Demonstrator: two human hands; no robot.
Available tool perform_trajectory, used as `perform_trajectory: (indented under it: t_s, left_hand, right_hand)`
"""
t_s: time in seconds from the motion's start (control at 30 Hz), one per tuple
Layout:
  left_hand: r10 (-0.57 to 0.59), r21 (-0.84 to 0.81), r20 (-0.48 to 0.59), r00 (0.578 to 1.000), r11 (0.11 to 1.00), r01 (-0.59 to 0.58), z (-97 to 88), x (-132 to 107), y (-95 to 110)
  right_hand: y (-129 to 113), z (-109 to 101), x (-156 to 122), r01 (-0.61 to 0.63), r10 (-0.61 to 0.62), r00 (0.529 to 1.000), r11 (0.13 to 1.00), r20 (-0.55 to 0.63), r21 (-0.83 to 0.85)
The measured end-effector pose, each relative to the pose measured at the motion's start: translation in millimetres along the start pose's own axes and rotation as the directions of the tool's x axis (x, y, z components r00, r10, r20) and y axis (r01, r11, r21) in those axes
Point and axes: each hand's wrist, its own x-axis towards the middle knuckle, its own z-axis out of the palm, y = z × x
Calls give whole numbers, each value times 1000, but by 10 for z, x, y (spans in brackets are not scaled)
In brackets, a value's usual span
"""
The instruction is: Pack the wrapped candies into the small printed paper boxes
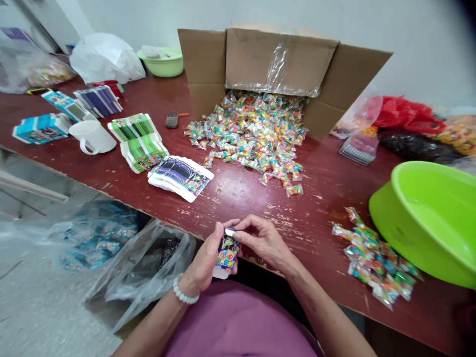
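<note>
A small dark purple candy box (227, 252) with colourful print is held upright near the table's front edge. My left hand (208, 258) wraps around it from the left, with a white bead bracelet on that wrist. At the box's top end, the thumb and fingers of my right hand (258, 240) pinch a white flap. Another white flap sticks out at the bottom. Beyond my hands, a fanned stack of flat purple boxes (178, 176) lies on the table. Wrapped candies (256, 134) spill in a heap from a cardboard carton (278, 59).
Green flat boxes (139, 141), a white mug (92, 136) and blue boxes (40, 128) stand left. A green basin (427, 218) and a smaller candy pile (377, 263) are on the right. Below the table's left edge sits a plastic-lined carton (145, 272) beside a bag of blue packets (100, 238).
</note>
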Motion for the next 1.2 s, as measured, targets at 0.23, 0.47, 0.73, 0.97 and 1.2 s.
perform_trajectory:
  t_s: [0.23,0.47,0.73,0.97,1.2]
  left_hand:
    - [51,142,47,998,988,-57,1,21,70]
    - [101,163,-35,994,982,-94,-10,23,76]
    - [101,-88,-74,992,990,-108,49,245,161]
    - [151,-51,-158,976,986,-160,-189,352,245]
    - [177,13,-233,956,984,-179,-343,333,298]
  right_hand:
    - [-80,-2,87,-89,89,996,996,-25,-3]
    - [-102,39,20,161,-154,987,967,54,-195]
    - [45,-389,199,260,-341,939,786,-43,-561]
    - [-42,-1793,488,-493,-306,583,603,-753,-627]
    - [49,-1793,477,-384,-225,607,757,-762,-529]
